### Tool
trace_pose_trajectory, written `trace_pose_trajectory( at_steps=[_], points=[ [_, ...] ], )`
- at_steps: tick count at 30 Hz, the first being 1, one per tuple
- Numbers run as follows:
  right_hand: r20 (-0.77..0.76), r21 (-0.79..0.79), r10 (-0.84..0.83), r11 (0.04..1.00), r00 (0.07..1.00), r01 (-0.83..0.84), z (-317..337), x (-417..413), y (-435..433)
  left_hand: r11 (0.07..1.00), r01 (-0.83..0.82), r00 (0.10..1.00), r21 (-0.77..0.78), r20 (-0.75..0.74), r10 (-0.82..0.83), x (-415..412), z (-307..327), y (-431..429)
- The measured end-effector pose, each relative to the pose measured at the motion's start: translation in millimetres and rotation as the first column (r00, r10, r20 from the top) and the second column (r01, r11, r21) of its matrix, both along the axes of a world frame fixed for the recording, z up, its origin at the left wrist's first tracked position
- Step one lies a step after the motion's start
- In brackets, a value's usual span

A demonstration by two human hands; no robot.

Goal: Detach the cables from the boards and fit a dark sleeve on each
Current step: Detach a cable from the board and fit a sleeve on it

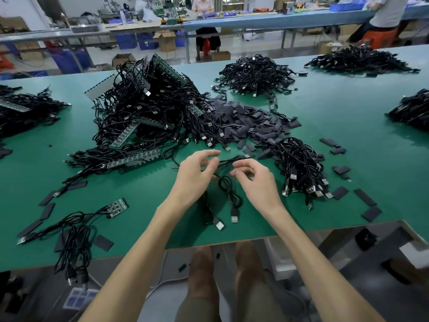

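Hands were close together above the near edge of the green table mat (359, 112). Left hand (197, 175) pinched a thin black USB cable (226, 185); its loops hung under the palm, silver plugs resting on the mat. Right hand (255, 182) was loosely curled just beside the cable, grip could not be told. Bundle of loose black cables (299, 168) lay near, to the right. Heap of flat dark sleeves (243, 122) lay beyond. Tangled pile of cabled green circuit boards (148, 108) sat far left.
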State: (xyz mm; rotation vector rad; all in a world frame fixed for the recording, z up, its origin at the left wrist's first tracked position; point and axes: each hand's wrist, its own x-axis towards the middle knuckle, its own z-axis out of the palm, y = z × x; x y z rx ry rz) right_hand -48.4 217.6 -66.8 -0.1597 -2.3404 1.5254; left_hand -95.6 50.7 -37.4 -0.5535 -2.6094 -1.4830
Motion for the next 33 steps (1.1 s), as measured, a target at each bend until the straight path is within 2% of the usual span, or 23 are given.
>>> trace_pose_trajectory(
  at_steps=[3, 7, 10, 12, 13, 15, 18, 21, 26, 30, 33],
  points=[
    [0.006, -0.005, -0.011, 1.000, 1.000, 0.011, -0.2, -0.4, 0.2, 0.985, -0.136, 0.967, -0.102, -0.228, 0.110, -1.2, -6.5, -6.9],
    [0.017, -0.009, -0.015, 1.000, 1.000, 0.015, -1.0, -1.0, 0.7, 0.946, -0.264, 0.919, -0.190, -0.348, 0.187, -0.5, -17.2, -23.3],
    [0.028, -0.015, -0.004, 1.000, 1.000, 0.005, -1.3, -2.3, -0.4, 0.887, -0.426, 0.822, -0.180, -0.486, 0.297, 3.7, -22.6, -31.0],
    [0.032, -0.015, -0.002, 1.000, 0.999, 0.003, -2.0, -3.4, -0.5, 0.811, -0.551, 0.772, -0.199, -0.490, 0.404, 1.1, -22.0, -33.5],
    [0.034, -0.010, -0.002, 1.000, 0.999, 0.003, -2.3, -3.4, -0.6, 0.785, -0.573, 0.780, -0.234, -0.448, 0.436, -0.9, -22.0, -34.5],
    [0.041, 0.000, 0.001, 1.000, 0.999, -0.001, -2.6, -2.9, -0.7, 0.774, -0.547, 0.832, -0.319, -0.309, 0.460, -5.2, -25.6, -35.7],
    [0.043, 0.010, 0.005, 1.000, 0.999, -0.006, -2.1, -1.9, -0.8, 0.858, -0.415, 0.909, -0.302, -0.168, 0.381, -8.0, -30.2, -35.8],
    [0.029, 0.018, 0.002, 1.000, 1.000, -0.003, -1.3, -1.7, -0.5, 0.940, -0.246, 0.962, -0.238, -0.178, 0.206, -4.2, -26.2, -31.3],
    [-0.011, 0.050, 0.024, 0.998, 1.000, -0.023, -0.5, -0.7, 0.0, 0.968, -0.035, 0.955, -0.250, -0.293, -0.042, -1.4, -27.5, -28.3],
    [-0.011, 0.164, 0.133, 0.978, 0.991, -0.129, -1.5, 1.2, -0.9, 0.966, 0.014, 0.945, -0.257, -0.311, -0.096, -1.1, -28.0, -27.9],
    [-0.032, 0.186, 0.142, 0.973, 0.989, -0.134, -1.9, 2.4, -3.9, 0.977, 0.053, 0.957, -0.207, -0.270, -0.109, -0.8, -26.8, -28.8]
  ],
)
